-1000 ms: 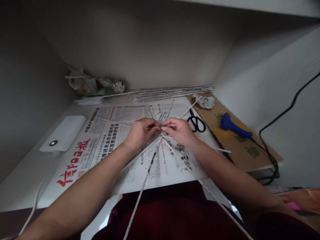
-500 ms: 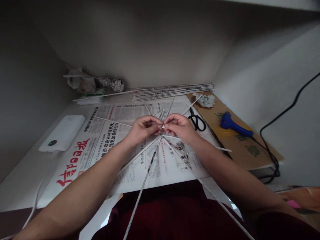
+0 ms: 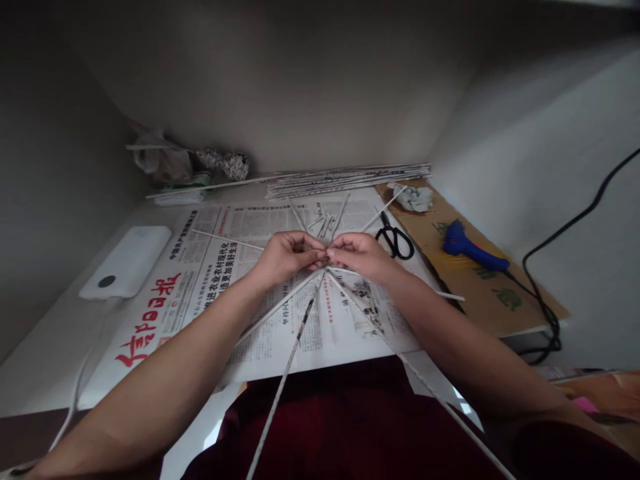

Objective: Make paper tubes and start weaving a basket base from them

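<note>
As I look in from my end, the left hand (image 3: 293,257) and the right hand (image 3: 363,253) meet, fingertip to fingertip, over the spot where the paper rods (image 3: 305,320) cross, near the middle of the worktop (image 3: 55,360). Each grip is clenched on the paper rods in a fine pinch, though the fingers hide which strand each one has. To do this well, I would pinch lightly, since rolled paper probably creases easily, steady the crossing with one grip while the other works, and avoid dragging the two long ends that run past the near edge.

Counting, I make out eight ends spreading from the crossing, over what looks like one newspaper (image 3: 270,357). Around them: one pair of scissors (image 3: 388,228), one blue glue gun (image 3: 473,248), one crumpled wad (image 3: 415,198), one cardboard piece (image 3: 493,310), one white device (image 3: 127,260), one plastic bag (image 3: 163,160). The rear bundle (image 3: 350,180) is packed too tightly to count.
</note>
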`<move>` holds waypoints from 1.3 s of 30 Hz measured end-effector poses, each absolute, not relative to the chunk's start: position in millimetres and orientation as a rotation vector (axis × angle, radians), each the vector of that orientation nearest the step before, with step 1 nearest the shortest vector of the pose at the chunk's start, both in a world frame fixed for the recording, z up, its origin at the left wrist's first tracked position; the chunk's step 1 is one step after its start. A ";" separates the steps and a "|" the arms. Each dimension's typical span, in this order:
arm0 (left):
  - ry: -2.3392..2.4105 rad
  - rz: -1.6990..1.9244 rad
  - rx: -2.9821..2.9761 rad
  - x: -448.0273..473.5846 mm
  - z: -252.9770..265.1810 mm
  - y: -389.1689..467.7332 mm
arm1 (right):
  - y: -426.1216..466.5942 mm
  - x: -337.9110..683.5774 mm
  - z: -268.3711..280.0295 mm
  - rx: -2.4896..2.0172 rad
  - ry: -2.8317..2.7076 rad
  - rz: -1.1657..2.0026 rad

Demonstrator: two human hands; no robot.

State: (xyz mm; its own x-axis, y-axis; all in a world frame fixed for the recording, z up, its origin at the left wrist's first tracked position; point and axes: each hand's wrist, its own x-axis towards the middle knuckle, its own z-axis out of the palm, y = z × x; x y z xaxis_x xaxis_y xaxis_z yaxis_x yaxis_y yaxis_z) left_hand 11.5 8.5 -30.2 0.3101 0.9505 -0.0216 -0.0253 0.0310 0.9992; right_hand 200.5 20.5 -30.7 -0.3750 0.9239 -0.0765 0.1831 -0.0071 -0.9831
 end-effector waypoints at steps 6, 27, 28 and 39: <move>1.079 0.908 1.399 8.6 -33.0 11.3 | 24.5 202.0 -40.3 -1.268 -1.857 1.133; 1.336 0.807 2.051 12.4 -39.4 6.6 | 18.4 197.2 -35.9 -1.389 -2.135 0.728; 1.339 0.807 2.071 13.2 -39.3 6.2 | 18.1 197.0 -36.1 -1.395 -2.137 0.711; 1.327 0.805 2.313 18.1 -37.5 2.5 | 19.9 198.2 -41.1 -1.410 -2.135 0.638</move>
State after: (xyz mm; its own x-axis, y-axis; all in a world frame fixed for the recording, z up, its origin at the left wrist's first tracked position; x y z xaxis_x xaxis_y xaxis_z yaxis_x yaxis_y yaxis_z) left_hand 18.1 2.5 -37.5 0.3983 0.8673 0.2987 0.6655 -0.4973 0.5565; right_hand 198.2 19.9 -41.1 -0.3392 0.9289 0.1487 0.6950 0.3540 -0.6258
